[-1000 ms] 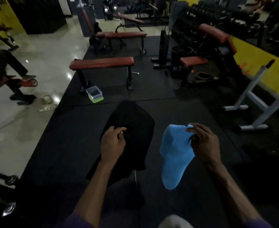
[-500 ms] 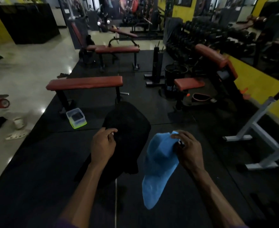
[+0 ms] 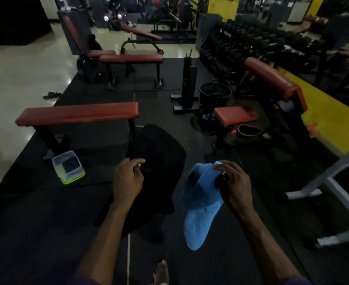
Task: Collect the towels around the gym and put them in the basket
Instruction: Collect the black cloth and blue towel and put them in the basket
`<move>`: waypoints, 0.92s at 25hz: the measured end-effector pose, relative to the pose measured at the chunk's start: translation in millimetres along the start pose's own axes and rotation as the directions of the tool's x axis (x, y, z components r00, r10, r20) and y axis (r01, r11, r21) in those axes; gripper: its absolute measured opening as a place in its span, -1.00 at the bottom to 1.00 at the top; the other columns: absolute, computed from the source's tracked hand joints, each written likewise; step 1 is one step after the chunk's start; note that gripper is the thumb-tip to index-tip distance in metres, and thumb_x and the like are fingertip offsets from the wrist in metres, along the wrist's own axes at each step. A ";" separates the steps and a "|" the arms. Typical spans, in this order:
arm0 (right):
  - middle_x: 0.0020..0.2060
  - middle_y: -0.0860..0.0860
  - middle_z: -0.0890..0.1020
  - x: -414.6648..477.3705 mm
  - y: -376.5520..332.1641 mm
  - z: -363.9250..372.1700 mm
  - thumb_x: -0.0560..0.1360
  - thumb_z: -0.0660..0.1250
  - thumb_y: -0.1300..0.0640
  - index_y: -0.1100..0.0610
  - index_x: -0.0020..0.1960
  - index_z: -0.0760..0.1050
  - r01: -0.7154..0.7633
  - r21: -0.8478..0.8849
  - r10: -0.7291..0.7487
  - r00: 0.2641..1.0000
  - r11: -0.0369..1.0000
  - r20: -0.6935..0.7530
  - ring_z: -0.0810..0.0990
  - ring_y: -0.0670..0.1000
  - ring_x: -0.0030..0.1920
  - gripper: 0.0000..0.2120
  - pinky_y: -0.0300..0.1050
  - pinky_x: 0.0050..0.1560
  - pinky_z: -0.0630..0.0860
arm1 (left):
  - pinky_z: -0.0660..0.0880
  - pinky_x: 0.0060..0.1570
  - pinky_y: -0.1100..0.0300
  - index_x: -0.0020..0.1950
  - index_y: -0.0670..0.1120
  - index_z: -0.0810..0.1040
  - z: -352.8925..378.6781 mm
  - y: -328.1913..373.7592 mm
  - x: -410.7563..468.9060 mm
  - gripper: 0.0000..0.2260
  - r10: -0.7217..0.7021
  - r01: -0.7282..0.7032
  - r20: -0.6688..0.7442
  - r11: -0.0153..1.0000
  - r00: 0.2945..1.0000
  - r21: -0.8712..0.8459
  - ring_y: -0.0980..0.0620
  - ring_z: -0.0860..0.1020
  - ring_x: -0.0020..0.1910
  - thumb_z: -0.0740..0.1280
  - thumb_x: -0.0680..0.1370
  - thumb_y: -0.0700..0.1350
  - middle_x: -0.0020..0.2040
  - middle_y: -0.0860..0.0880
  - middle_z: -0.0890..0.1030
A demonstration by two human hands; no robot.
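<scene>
Blue towel hangs pinched in the right hand; left hand grips a black towel. Basket ahead (contents too dark); clear tub holds something dark.

A red seat pad hides the black basket low on its right, and the basket's inside is too dark to read. Nearer than the basket, the black towel blends into the dark floor mat, partly behind the left hand. The right hand covers the top corner of the blue towel.
</scene>
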State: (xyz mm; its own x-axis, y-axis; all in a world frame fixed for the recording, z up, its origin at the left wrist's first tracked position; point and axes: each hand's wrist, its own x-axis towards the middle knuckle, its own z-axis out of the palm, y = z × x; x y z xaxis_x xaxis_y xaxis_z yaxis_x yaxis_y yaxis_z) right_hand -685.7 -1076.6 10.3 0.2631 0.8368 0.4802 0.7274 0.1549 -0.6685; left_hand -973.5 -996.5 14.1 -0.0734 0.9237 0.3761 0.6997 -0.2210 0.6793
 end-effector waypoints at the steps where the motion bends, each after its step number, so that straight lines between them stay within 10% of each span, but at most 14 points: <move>1: 0.15 0.03 0.68 25.6 6.7 10.9 0.34 0.37 0.49 0.09 0.12 0.69 -0.008 -0.015 0.008 1.000 1.000 -0.011 0.65 0.06 0.14 -0.54 0.14 0.12 0.62 | 0.30 -0.14 0.48 0.03 -0.15 0.72 11.4 -2.2 27.4 -0.74 0.002 -0.002 0.011 1.000 1.000 -0.008 -0.02 0.60 -0.14 0.31 0.51 -0.40 -0.10 -0.10 0.64; 23: 0.08 0.23 0.68 588.9 218.9 187.9 0.30 0.31 0.61 0.31 0.08 0.65 -0.068 -0.021 0.065 0.993 0.997 -0.099 0.66 0.23 0.11 -0.57 0.10 0.19 0.57 | 0.42 0.12 0.22 0.12 -0.12 0.68 317.5 -13.1 581.3 -0.71 -0.059 0.062 0.061 0.997 0.996 -0.050 -0.02 0.61 0.08 0.25 0.54 -0.36 0.11 -0.09 0.67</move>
State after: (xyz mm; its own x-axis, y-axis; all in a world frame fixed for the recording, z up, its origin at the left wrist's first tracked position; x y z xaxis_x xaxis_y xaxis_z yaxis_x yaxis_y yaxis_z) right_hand -490.6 -451.3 40.0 0.3714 0.7890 0.4894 0.7211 0.0870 -0.6874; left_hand -799.7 -357.3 23.9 -0.0712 0.9523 0.2967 0.6572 -0.1790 0.7322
